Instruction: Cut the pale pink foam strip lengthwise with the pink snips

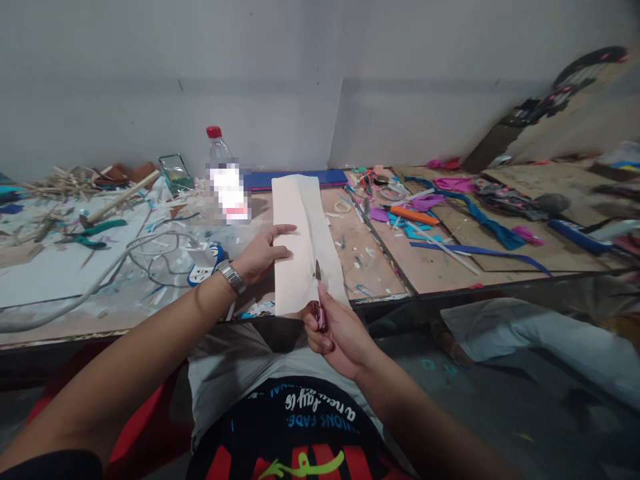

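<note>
A long cream-white sheet of paper [295, 267] lies in front of me, its near end reaching over the table's front edge. My left hand [267, 252] grips its left side, thumb and fingers on the sheet. In my right hand [337, 327] is a pair of scissors [319, 307], its handles wrapped by my fingers. The blades point away from me and sit in a slit that runs up the length of the paper. Part of the handles is hidden behind my fingers.
A red-capped bottle [214, 143] stands at the back. Green-handled pliers [100, 230], a power strip [204, 270] and a cable lie to the left. On the right are an orange utility knife [414, 215], a blue strip [485, 252] and scraps. Another person's leg [530, 340] shows at lower right.
</note>
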A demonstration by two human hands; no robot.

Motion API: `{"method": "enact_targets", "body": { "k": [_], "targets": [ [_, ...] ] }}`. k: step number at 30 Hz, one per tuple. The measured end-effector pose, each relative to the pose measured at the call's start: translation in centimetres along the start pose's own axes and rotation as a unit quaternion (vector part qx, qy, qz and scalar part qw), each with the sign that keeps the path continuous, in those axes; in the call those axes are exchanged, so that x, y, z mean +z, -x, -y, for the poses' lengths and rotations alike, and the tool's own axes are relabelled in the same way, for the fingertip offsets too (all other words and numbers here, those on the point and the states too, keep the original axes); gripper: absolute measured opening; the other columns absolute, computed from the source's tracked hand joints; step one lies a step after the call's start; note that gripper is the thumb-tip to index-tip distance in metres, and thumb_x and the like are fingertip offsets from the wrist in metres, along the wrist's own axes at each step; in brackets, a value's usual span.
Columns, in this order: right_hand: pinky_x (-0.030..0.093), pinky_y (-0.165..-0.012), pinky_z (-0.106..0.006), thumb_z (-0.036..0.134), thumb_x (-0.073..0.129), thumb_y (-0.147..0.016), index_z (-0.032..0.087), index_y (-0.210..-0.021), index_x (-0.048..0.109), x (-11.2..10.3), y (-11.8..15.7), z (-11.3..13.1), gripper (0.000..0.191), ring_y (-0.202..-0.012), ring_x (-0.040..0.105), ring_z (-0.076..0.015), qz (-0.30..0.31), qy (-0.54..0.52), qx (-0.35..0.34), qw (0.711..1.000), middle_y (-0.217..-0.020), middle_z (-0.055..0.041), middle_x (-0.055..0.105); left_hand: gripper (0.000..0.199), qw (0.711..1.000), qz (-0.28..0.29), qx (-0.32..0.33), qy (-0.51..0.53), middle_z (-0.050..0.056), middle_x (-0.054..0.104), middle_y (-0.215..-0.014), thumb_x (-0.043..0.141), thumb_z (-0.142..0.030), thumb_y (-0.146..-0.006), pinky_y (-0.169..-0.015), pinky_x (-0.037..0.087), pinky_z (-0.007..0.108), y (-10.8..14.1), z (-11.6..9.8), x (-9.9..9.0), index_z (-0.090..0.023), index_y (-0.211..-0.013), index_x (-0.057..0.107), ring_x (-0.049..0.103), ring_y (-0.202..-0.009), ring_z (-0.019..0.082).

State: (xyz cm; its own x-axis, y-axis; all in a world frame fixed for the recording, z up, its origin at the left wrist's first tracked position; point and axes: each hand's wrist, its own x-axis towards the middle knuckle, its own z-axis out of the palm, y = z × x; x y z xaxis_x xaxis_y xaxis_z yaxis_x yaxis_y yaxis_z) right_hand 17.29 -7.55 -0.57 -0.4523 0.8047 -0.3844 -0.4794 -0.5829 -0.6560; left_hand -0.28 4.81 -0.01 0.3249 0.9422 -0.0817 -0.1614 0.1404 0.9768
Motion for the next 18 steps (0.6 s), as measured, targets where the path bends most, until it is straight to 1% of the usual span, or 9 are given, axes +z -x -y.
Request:
{"method": "enact_targets", "body": {
  "k": [3, 6, 8, 14, 18],
  "targets": [
    [0.017, -0.037, -0.020, 0.065, 0.063, -0.086, 0.016, -0.066, 0.052, 0.11, 0.05, -0.08, 0.055, -0.033, 0.024, -0.0024, -0.005, -0.008, -0.006, 1.000, -0.049, 0.0069, 0.044, 0.069, 1.000, -0.007, -0.009, 0.000, 0.005, 0.068, -0.107, 0.073, -0.015, -0.061, -0.070, 0.054, 0.031, 0.08, -0.19, 0.16, -0.023, -0.127, 0.057, 0.064, -0.075, 0.016],
    [0.017, -0.037, -0.019, 0.064, 0.067, -0.084, 0.017, -0.074, 0.053, 0.20, 0.07, -0.19, 0.049, -0.034, 0.023, -0.0024, -0.018, -0.025, -0.022, 0.999, -0.054, 0.0074, 0.048, 0.070, 1.000, -0.023, -0.017, 0.005, 0.004, 0.069, -0.099, 0.072, -0.013, -0.060, -0.068, 0.054, 0.031, 0.11, -0.28, 0.29, -0.022, -0.127, 0.056, 0.064, -0.072, 0.016],
    [0.017, -0.036, -0.019, 0.063, 0.068, -0.084, 0.018, -0.076, 0.053, 0.18, 0.03, -0.24, 0.048, -0.034, 0.023, -0.0021, -0.015, -0.030, -0.029, 0.999, -0.055, 0.0078, 0.049, 0.070, 0.999, -0.028, -0.021, 0.012, 0.003, 0.069, -0.095, 0.072, -0.013, -0.060, -0.067, 0.054, 0.031, 0.10, -0.25, 0.30, -0.021, -0.128, 0.056, 0.064, -0.071, 0.016],
    [0.016, -0.036, -0.018, 0.060, 0.067, -0.086, 0.016, -0.065, 0.048, 0.00, -0.09, -0.13, 0.052, -0.033, 0.022, -0.0011, 0.000, -0.030, -0.029, 0.999, -0.053, 0.0074, 0.046, 0.069, 1.000, -0.020, -0.022, 0.004, 0.003, 0.069, -0.096, 0.072, -0.013, -0.060, -0.067, 0.053, 0.030, 0.01, -0.10, 0.19, -0.021, -0.127, 0.056, 0.064, -0.071, 0.016],
    [0.016, -0.035, -0.019, 0.058, 0.065, -0.089, 0.016, -0.062, 0.047, 0.02, -0.06, 0.09, 0.053, -0.031, 0.021, -0.0013, 0.003, -0.043, -0.024, 0.999, -0.051, 0.0073, 0.044, 0.069, 0.999, -0.036, -0.029, -0.005, 0.004, 0.068, -0.095, 0.071, -0.012, -0.060, -0.064, 0.052, 0.029, -0.08, 0.09, 0.11, -0.020, -0.127, 0.056, 0.063, -0.068, 0.015]
  ]
}}
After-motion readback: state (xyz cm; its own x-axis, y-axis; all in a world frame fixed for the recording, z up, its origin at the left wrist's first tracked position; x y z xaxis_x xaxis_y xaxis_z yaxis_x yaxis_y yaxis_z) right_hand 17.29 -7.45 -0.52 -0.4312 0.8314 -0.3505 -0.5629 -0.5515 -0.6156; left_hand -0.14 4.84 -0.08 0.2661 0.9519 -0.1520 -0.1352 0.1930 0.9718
